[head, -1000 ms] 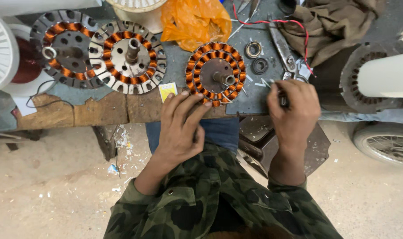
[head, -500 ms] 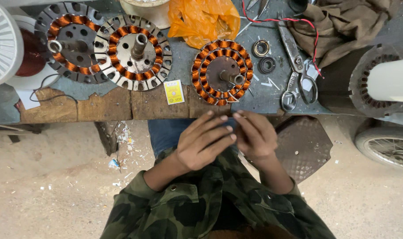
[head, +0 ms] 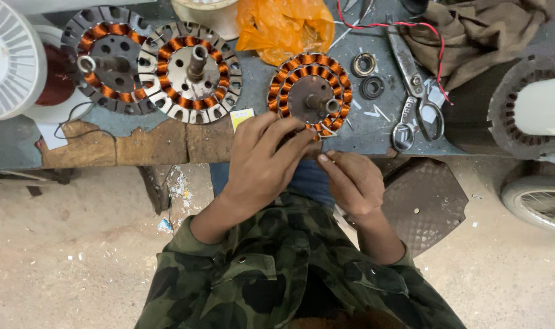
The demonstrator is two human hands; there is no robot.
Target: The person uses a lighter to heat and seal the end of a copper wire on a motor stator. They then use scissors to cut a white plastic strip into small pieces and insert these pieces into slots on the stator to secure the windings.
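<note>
Copper-wound stator [head: 310, 92] is lain flat just ahead of both hands, near rim touched by curled left hand [head: 266, 159]; right hand [head: 350, 180] pinched shut, contents not discernible.

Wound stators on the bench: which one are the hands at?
The rightmost stator, the smallest and all copper-ringed. The left hand covers its near edge, the right hand sits just below. The two larger stators lie untouched, further left.

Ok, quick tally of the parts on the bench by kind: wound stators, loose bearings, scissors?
Copper-wound stators: 3 (near the hands, middle, left)
Loose bearings: 2 (upper, lower)
Scissors: 1
Total: 6
The left hand touches the near stator's edge; the right hand is just below it.
</note>
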